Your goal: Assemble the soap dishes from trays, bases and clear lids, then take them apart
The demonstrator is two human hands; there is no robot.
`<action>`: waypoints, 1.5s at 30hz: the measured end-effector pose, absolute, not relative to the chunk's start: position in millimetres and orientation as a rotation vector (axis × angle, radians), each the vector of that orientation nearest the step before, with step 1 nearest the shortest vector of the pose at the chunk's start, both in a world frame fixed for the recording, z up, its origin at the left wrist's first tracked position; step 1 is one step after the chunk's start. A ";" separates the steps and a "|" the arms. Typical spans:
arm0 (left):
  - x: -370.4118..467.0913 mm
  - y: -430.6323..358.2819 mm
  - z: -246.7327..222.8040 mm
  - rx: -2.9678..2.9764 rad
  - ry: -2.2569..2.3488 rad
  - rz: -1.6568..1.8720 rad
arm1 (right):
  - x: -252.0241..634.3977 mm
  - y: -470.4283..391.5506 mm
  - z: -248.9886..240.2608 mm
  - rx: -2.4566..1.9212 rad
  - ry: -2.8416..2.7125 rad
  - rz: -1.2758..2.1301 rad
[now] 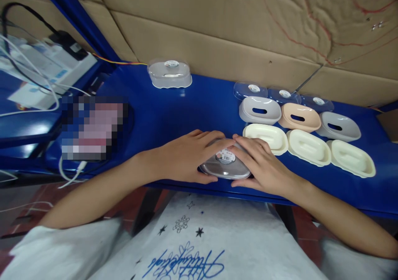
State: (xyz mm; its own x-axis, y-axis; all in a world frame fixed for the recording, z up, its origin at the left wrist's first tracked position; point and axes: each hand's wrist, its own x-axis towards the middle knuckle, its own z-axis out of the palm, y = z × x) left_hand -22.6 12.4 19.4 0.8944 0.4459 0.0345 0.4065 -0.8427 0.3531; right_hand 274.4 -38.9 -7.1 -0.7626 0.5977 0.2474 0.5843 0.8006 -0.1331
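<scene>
While the fingers of both hands curl over its two ends, a gray soap box with a clear lid (225,166) sits at the near edge of the blue table (174,114), directly in front of the person in a white printed shirt (199,242). The left hand (186,155) lies flat along the box's left end, fingers pressed together and reaching over the lid, thumb tucked low against the near side; the right hand (264,164) mirrors it on the right end, fingers slightly spread, thumb along the near rim. The fingertips of the two hands almost meet above the round sticker (226,155) on the lid. Judging by this grip, even pressure from both ends looks the surest way to seat the lid squarely, with the box kept back from the table's lip so it does not slide off. Just to the right, touching distance away, a row of three cream trays (309,147) lines the table; behind them stand two gray bases and a peach base (299,117), and farther back three clear lids (282,94). The nearest cream tray crowds the right hand's knuckles. One finished box (169,74) rests far off near the cardboard wall (217,27). Cables and a white power strip (56,68) clutter the far left.
</scene>
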 end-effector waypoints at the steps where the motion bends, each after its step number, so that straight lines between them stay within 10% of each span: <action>1: -23.4 11.8 20.9 2.708 0.635 0.153 | 274.1 -38.8 -7.8 -0.905 -2.711 0.075; 45: -41.3 16.4 33.2 2.698 1.064 0.032 | 278.0 -30.8 -14.6 -0.901 -2.688 0.022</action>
State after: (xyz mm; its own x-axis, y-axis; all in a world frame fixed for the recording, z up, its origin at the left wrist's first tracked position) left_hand -41.3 16.4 33.2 0.7344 0.6754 -0.0672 0.6700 -0.7056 0.2306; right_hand 278.0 -30.8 -14.6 -0.7559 0.5912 0.2812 0.5865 0.8024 -0.1102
